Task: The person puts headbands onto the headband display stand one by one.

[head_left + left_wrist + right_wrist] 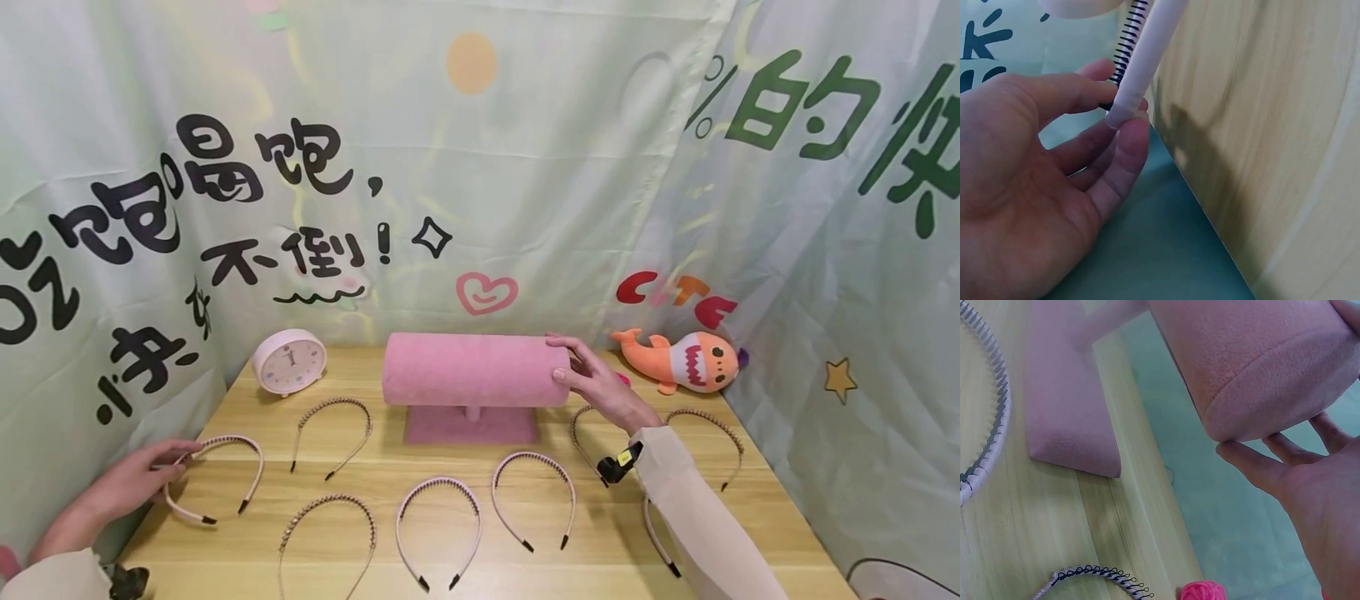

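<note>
At the table's left edge, my left hand [129, 490] pinches a pale pink headband [259, 471] by one side of its band. In the left wrist view, thumb and fingers close around that headband [1147, 59], whose inner side has small dark teeth. My right hand [606, 385] grips the right end of a pink plush roll stand [472, 367], thumb at the front and fingers over the top. Seen from the right wrist, the fingertips touch the rim of the roll's end [1272, 381]. The stand's flat base [471, 427] rests on the table.
Several headbands lie around the stand, among them a beaded one [333, 402] and a pale pink one [438, 482]. A pink round clock [291, 362] stands back left. An orange plush toy [686, 362] sits back right. Printed curtains surround the wooden table [600, 567].
</note>
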